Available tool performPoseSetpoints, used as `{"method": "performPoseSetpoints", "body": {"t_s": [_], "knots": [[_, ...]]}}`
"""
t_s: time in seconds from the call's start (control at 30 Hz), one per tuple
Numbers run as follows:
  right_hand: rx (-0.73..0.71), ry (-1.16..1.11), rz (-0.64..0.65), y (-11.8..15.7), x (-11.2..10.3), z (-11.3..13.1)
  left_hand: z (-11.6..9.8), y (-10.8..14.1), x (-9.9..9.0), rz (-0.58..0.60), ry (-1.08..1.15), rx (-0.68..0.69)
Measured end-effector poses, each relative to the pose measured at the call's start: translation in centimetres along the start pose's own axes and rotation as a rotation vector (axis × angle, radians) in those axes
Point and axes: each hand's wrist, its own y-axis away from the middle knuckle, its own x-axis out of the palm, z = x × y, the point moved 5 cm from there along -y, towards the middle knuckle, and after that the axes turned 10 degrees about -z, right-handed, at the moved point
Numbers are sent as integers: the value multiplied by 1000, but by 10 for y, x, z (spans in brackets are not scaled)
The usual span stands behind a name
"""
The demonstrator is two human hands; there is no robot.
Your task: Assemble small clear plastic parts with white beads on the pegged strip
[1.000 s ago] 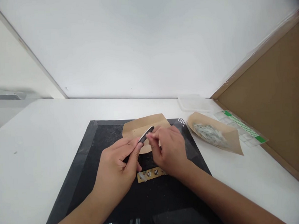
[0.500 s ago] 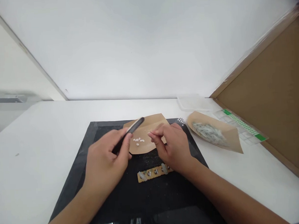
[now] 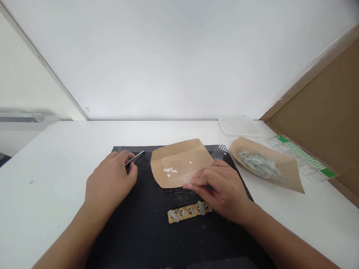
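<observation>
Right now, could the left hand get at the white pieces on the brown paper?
Probably yes: nothing visible stands between the left hand and the white pieces, though its grip holds a slim tool.

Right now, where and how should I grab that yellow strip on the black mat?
Probably best to pinch the yellow strip by its long edges near the middle, from the near side and slightly above. It lies flat and narrow on the black mat, and cloudy pieces lie across it toward both ends, leaving the middle freer.
</observation>
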Motion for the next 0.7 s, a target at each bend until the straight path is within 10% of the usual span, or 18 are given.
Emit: {"method": "performPoseSetpoints", "body": {"t_s": [0.7], "knots": [[-188, -7, -72, 6, 1, 11, -2, 0, 1, -93, 122, 62]]}}
